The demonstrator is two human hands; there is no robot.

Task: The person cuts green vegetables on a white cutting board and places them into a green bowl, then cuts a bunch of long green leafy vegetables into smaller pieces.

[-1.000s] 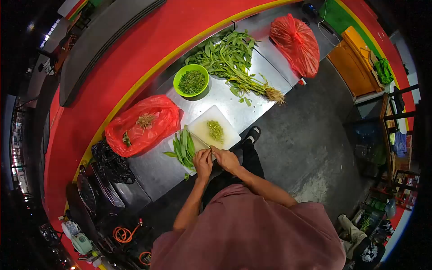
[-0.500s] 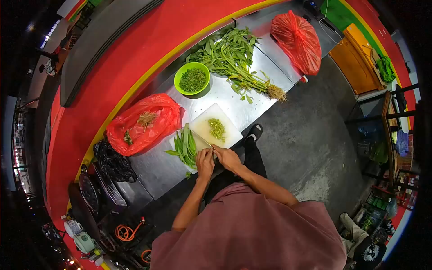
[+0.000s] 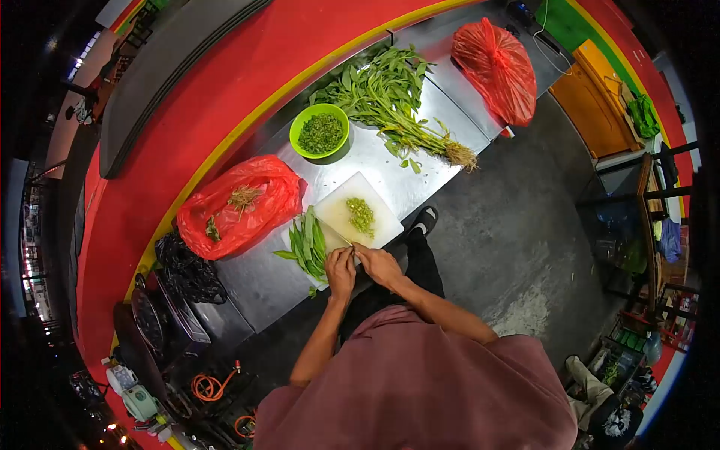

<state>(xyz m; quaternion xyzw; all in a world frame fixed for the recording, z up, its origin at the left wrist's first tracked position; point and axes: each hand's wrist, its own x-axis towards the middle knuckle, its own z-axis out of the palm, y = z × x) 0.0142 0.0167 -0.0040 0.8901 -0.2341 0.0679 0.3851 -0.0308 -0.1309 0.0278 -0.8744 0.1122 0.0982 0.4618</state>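
My right hand (image 3: 377,264) is closed around the handle of a knife (image 3: 343,237), whose thin blade points up and left across the white cutting board (image 3: 337,201). Beside it, my left hand (image 3: 340,271) has its fingers bent over the bundle of leafy greens (image 3: 306,244) at the board's left edge, gripping the cut end. Long green leaves stick out to the left of the blade. A small heap of chopped pale green stems (image 3: 361,216) lies on the board to the right of the blade. My fingers partly hide the knife and the stems.
A lime green bowl (image 3: 295,147) holds chopped greens. Behind it lies a big bunch of rooted greens (image 3: 382,94). An open red plastic bag (image 3: 202,201) with root scraps sits left, near a black bag (image 3: 184,271). A tied red bag (image 3: 495,71) stands far right on the metal table (image 3: 262,292).
Both hands have shifted only very slightly at the board, still with knife and greens. Nothing else has visibly moved.
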